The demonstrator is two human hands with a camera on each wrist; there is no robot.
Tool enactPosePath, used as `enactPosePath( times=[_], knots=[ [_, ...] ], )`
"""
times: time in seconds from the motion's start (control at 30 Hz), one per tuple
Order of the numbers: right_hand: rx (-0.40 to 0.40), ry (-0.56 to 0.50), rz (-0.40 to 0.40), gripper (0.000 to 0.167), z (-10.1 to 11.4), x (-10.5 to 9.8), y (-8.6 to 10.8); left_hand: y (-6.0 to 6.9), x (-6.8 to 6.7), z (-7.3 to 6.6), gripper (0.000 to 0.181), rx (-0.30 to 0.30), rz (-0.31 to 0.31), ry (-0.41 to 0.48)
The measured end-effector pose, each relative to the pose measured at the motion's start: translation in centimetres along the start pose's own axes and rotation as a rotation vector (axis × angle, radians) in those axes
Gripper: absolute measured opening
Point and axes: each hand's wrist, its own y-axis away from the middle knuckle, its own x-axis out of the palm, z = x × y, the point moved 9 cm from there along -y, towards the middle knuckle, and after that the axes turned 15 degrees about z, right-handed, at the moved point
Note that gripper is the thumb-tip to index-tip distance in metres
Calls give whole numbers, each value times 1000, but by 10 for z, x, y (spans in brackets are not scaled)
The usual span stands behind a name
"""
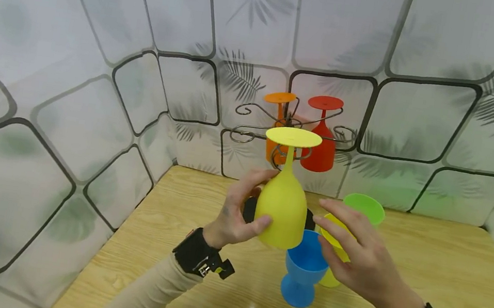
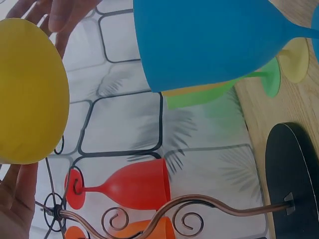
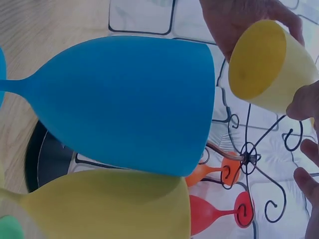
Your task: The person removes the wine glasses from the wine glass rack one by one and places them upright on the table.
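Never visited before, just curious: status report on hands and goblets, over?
Left fingers holding upside-down yellow goblet. Right fingers empty, beside it. Blue goblet upright, lower down, possibly in the way.

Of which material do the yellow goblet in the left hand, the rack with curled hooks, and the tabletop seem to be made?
Held yellow goblet: probably plastic, matte and opaque; colour is even, shading soft.
Rack: likely metal; it is thin, tightly curled, with a coppery shine.
Tabletop: wood or wood-print laminate; grain shows, and a bright reflection suggests gloss.
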Motion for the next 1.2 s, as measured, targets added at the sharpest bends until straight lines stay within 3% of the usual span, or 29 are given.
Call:
enactPosePath(
  times=[0.3, 0.63, 0.87, 1.2],
  knots=[
    [-39, 80, 5, 32, 8, 0, -3, -9, 16, 0, 77, 0, 66, 27],
    [-143, 187, -63, 23, 20, -7, -1, -15, 29, 1, 75, -17, 101, 58],
    [-222, 284, -48, 31, 22, -2, 7, -17, 35, 0, 71, -21, 121, 108],
    [-267, 343, -32, 43, 32, -3, 7, -23, 47, -5, 68, 13, 147, 172]
  ],
)
